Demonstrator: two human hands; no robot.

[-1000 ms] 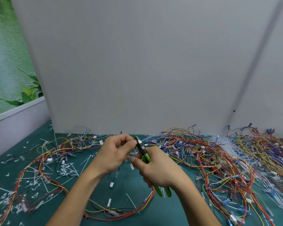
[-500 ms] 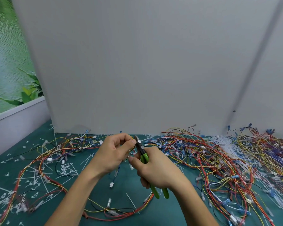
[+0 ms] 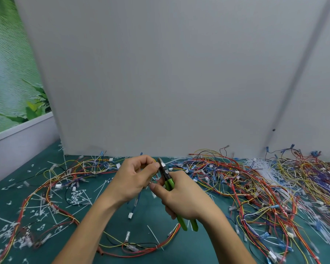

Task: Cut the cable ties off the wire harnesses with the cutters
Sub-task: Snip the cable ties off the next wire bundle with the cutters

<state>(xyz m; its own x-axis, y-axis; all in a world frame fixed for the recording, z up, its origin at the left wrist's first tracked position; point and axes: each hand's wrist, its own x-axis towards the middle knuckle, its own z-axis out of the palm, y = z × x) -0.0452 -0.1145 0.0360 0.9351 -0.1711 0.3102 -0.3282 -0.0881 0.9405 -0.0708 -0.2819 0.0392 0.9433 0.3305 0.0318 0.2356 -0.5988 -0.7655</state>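
Note:
My left hand (image 3: 134,179) is raised above the green mat and pinches a strand of a wire harness (image 3: 69,189) between thumb and fingers. My right hand (image 3: 181,197) grips the green-handled cutters (image 3: 169,182), whose dark jaws point up and touch the left thumb tip. A small white piece shows between the two hands; what it is cannot be told. The harness loops down to the left and front across the mat, red, yellow and black wires with white connectors.
A thick tangle of other harnesses (image 3: 255,187) fills the right side of the green mat (image 3: 107,225). Cut white cable ties (image 3: 76,199) litter the left and front. A grey panel (image 3: 160,73) stands upright behind the work area.
The right hand has shifted slightly along the cutters, and the handles sit closer together than a second ago. The left hand keeps its pinch in nearly the same place.

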